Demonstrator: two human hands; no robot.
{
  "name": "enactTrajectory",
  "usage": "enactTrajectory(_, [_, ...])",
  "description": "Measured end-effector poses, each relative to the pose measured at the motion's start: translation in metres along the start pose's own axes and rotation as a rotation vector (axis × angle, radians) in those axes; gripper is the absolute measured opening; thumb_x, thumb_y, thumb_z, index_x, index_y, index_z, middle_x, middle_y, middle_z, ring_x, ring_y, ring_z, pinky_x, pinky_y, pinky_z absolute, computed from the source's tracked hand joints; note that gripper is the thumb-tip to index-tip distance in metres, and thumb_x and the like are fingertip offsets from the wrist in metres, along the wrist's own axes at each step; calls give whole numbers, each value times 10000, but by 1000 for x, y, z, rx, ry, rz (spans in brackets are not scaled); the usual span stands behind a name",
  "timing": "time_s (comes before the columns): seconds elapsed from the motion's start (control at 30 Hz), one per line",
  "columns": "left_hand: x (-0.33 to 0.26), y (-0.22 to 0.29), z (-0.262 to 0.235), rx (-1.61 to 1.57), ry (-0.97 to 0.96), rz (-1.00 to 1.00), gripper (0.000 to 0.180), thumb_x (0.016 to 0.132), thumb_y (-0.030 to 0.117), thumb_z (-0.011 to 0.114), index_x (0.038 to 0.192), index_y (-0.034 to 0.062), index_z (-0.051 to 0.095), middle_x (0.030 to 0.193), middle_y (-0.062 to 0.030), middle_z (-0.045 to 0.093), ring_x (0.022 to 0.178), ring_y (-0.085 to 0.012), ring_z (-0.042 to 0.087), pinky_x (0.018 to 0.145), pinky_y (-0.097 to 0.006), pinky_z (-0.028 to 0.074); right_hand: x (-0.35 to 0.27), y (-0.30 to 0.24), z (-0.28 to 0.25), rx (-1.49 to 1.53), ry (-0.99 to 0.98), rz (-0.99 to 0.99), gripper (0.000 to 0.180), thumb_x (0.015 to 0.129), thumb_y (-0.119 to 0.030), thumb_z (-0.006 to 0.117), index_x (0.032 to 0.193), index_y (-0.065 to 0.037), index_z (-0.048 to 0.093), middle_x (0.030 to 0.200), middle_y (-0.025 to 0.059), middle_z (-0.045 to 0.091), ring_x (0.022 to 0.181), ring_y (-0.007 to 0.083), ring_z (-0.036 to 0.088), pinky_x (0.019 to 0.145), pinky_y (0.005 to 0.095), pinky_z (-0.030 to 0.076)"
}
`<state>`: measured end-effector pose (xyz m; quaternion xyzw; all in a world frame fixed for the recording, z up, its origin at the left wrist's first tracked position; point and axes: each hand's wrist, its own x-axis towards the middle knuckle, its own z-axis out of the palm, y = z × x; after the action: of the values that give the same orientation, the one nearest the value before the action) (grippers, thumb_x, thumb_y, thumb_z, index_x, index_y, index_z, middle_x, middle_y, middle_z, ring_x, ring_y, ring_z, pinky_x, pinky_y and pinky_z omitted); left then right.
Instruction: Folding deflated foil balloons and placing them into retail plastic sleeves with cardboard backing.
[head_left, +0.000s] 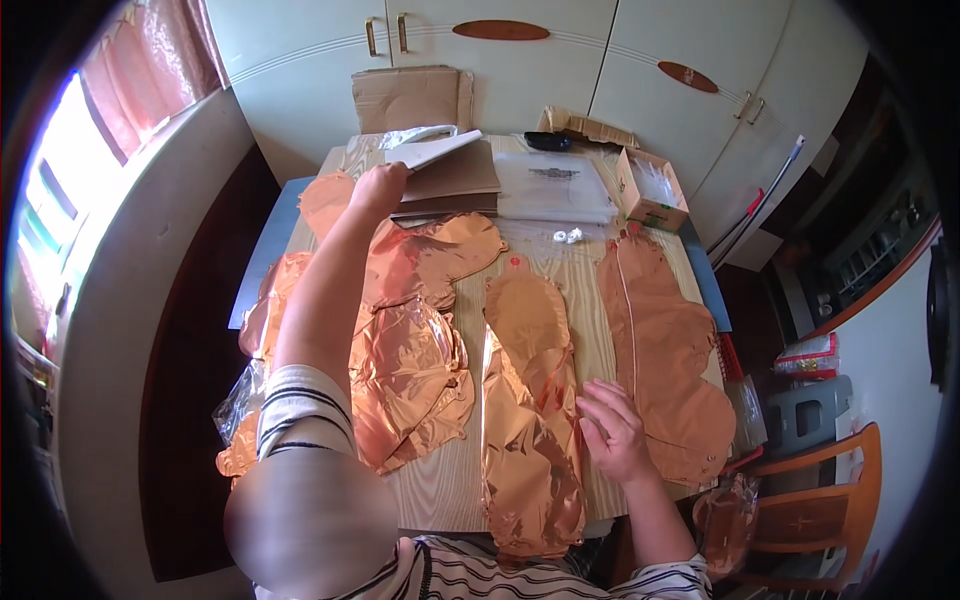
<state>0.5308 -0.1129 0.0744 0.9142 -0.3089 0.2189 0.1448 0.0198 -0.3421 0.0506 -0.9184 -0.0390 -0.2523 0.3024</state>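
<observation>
At the far side of the table, my left hand [380,190] is closed on the near-left corner of a thin white card [436,149], which is tilted up over a stack of brown cardboard sheets [455,172]. My right hand [613,432] has its fingers apart and is empty, resting by the right edge of a folded copper-coloured foil balloon [530,400]. That balloon lies lengthwise in front of me. Beneath and beside my left arm is a pile of crumpled copper foil balloons [410,370]. A flat matte copper balloon [660,350] lies right of my right hand.
Clear plastic bags [553,185] lie at the back beside an open carton [652,188]. Small white pieces [567,236] sit near them. A black object [547,141] and flattened cardboard [415,98] are behind. A wooden chair [815,500] stands at the right.
</observation>
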Motion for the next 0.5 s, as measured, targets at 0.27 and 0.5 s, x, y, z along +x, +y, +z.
enactTrajectory(0.27, [-47,85,-98,-79,597,309,81,882,168,639,846,97,624,856,-70,672,722,-286,652,690,-413,532,9,-13,-24,496,12,230,339,935,-191,704,1227,-25,653,1280,152,641,1194,288,622,1042,406,484])
enactTrajectory(0.5, [-236,226,-159,-153,372,825,228,751,161,709,955,67,671,954,-40,650,768,-190,588,714,-365,470,37,-66,-15,1406,-36,520,520,983,-260,676,1383,10,481,1282,116,597,1149,207,621,988,362,525])
